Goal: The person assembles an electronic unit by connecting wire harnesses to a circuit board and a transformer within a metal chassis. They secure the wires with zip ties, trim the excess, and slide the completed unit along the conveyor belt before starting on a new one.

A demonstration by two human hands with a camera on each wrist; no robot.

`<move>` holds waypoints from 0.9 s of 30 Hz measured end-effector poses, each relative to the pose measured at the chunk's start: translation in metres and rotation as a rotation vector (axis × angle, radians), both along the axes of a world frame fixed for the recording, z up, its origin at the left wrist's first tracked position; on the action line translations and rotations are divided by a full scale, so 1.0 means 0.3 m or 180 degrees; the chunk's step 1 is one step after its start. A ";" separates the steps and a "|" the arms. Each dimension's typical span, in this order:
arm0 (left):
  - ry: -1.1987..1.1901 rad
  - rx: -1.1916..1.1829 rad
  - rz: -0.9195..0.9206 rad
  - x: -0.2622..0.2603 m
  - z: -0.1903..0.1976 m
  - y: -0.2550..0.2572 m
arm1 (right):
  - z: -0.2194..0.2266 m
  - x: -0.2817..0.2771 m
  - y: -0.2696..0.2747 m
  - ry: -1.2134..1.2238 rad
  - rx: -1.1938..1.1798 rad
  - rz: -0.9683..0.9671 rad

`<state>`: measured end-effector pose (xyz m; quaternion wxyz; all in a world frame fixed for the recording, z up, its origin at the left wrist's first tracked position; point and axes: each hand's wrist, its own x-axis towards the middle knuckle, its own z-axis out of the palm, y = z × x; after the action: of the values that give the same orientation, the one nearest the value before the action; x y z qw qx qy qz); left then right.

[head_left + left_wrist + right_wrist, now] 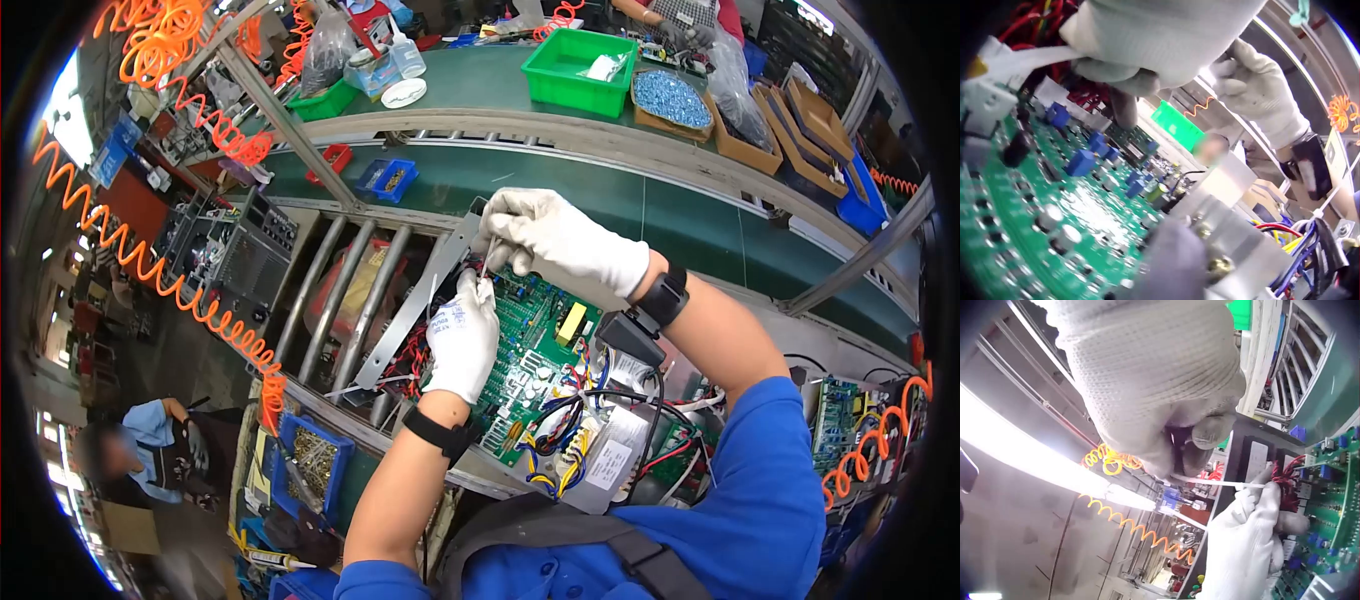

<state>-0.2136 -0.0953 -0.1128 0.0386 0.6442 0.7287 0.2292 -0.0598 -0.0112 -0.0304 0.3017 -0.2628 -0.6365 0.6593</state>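
Note:
My gloved right hand (565, 238) pinches the end of a thin white cable tie (1225, 483). The tie stretches from those fingers down to a bundle of red wires (1287, 480). At that bundle, my gloved left hand (463, 345) grips the wires where the tie meets them; its curled fingers cover part of the bundle. Both hands are over the edge of a green circuit board (525, 365), beside an upright grey metal panel (415, 305). Blue components (1082, 162) and small white capacitors (1066, 237) stand on the board under the left hand.
Bundled coloured cables (560, 420) and a metal box with a label (612, 462) are near my body. Steel rollers (345, 290) run at left, by a blue bin of screws (312, 462). Beyond lie a green conveyor (690, 225) and a green bin (575, 75).

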 end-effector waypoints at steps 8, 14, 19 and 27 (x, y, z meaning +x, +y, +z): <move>0.0202 -0.0075 -0.0305 -0.018 -0.020 0.056 | -0.029 -0.039 -0.077 -0.0175 0.0292 0.0013; -0.0196 0.0586 -0.1220 -0.048 0.338 -0.297 | 0.117 0.086 0.013 -0.0093 0.0856 -0.0381; -0.2107 0.0507 0.0678 -0.331 0.418 -0.532 | 0.141 0.139 0.024 -0.0674 0.0754 -0.0145; 0.0968 0.0465 -0.0235 -0.424 0.266 -0.465 | 0.343 0.021 -0.331 -0.1799 0.2174 0.0437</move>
<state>-0.3408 -0.2347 -0.0330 -0.1106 0.6989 0.6833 0.1799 -0.0534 -0.1106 0.0727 0.1409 -0.2751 -0.8911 0.3322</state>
